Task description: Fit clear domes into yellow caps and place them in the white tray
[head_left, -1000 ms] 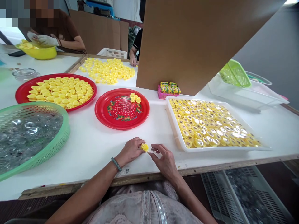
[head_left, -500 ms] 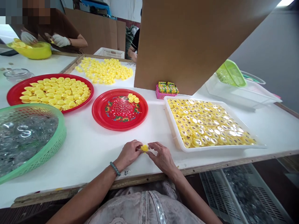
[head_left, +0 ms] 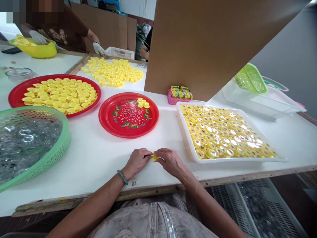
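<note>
A small round yellow plastic piece is pinched between both hands, low over the white table near its front edge. My left hand, with a beaded bracelet at the wrist, grips its left side with closed fingertips. From the right, the thumb and fingers of my right hand close over it and hide part of it. Just beyond is a red patterned tray with several loose yellow pieces at its upper right. To the right, a white tray is filled with yellow pieces bearing shiny round faces.
At left, a green mesh basket holds clear plastic parts, behind it a red tray of yellow pieces. More yellow pieces lie farther back. A cardboard panel stands behind a pink basket. A gloved co-worker's hand reaches in.
My right fingers have closed in over the yellow piece, covering more of it. Across the table, the co-worker's one gloved hand has moved right toward the loose yellow pieces, the other into the yellow bowl.
</note>
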Demonstrator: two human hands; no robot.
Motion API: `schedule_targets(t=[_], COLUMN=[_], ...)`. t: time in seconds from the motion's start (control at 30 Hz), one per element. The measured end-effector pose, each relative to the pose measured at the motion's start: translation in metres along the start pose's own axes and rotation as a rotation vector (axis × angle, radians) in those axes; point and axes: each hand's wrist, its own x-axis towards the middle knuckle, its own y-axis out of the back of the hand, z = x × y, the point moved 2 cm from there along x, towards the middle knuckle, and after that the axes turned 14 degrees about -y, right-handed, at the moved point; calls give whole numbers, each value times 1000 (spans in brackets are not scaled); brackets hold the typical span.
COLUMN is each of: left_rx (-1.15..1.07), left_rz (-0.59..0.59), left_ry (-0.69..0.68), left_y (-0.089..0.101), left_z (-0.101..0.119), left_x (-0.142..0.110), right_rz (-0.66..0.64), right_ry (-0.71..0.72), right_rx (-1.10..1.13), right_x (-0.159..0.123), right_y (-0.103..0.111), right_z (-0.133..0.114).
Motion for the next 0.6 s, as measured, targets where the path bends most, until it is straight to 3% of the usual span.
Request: schedule_targets(t=[0.3,0.5,0.6], left_rx=[-4,-217,-153], left_rz=[17,-21,-75], left_ry=[75,255,319], left_y=[-2,-1,-3], left_z=[1,7,1], left_x=[3,8,8], right_rz=[-26,-102,-133], right_ry=[-24,-129,-108], right_rx=[-92,-116,-137], right_x=[2,6,5], right_y=[-7,0,9], right_z=[3,-8,-14])
